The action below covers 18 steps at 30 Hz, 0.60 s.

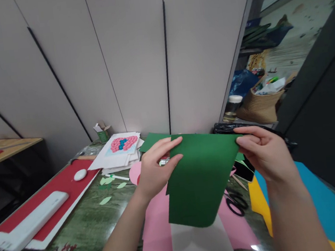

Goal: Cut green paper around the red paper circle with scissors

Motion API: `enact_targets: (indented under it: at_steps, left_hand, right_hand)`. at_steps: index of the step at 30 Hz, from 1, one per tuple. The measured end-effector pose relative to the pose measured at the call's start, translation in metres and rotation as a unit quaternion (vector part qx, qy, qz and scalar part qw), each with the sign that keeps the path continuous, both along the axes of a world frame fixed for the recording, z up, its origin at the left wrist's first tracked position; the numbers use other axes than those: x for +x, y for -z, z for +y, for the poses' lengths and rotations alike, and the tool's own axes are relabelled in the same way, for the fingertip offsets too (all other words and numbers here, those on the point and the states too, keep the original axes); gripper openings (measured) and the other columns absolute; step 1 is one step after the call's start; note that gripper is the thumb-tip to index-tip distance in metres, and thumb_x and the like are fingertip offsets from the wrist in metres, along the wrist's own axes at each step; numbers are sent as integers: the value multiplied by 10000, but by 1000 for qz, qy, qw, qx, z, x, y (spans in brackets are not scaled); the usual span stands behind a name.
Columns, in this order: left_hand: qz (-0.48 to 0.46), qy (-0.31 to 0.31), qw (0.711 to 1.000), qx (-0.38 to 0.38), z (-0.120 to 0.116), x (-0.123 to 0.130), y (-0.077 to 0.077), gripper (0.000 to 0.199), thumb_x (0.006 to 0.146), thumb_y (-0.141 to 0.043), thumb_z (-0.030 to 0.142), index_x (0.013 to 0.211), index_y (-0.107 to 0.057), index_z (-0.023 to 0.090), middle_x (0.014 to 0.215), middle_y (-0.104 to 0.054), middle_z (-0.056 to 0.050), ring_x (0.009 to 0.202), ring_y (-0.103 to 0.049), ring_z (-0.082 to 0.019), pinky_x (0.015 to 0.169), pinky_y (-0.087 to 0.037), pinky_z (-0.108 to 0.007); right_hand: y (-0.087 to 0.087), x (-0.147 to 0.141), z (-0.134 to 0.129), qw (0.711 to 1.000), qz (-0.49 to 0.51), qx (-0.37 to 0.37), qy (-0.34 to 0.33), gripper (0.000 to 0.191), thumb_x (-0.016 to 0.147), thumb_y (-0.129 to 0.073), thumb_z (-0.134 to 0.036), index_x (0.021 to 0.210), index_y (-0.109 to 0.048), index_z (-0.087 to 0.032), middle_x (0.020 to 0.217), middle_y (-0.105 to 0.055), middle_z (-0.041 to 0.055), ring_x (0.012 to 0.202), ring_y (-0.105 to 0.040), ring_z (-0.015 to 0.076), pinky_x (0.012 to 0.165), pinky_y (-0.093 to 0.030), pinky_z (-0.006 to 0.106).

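Note:
I hold a sheet of dark green paper up in front of me, its lower part hanging over the table. My left hand has its thumb and index finger at the sheet's upper left edge. At the upper right corner, my right hand pinches the paper between thumb and bent fingers. Below the sheet lie pink paper and a white sheet. Black-handled scissors rest on the pink paper, partly hidden by the green sheet. Another green piece shows behind my left hand.
Left on the table are a red sheet, a white elongated device and a white mouse-like object. Leaf-shaped cutouts lie near a paper stack. Blue paper and yellow paper are at right. Cabinets stand behind.

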<state>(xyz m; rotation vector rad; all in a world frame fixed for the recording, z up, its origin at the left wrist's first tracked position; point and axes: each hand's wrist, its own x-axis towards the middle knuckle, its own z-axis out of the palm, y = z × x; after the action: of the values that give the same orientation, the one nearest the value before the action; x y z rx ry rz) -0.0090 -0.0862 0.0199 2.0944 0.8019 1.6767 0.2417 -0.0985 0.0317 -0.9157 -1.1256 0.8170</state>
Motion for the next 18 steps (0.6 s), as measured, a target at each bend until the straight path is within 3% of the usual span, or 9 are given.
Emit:
enact_targets:
  at_steps: [13, 18]
  left_hand:
    - [-6, 15, 1000, -1, -1, 1, 0, 451, 732, -624, 150, 1153, -564, 301, 985, -584, -51, 682, -434, -113, 601, -417, -257]
    - [3, 11, 1000, -2, -1, 1, -2, 443, 738, -619, 157, 1158, -563, 288, 951, -574, -49, 645, -412, -103, 572, -412, -241]
  right_hand:
    - [-3, -4, -3, 999, 36, -12, 5, 199, 615, -733, -182, 809, -698, -203, 573, -674, -10, 511, -617, 105, 515, -514, 174]
    - [-3, -4, -3, 1000, 26, -12, 8, 165, 620, -729, -193, 781, -700, -216, 585, -680, 3, 529, -635, 146, 522, -539, 232]
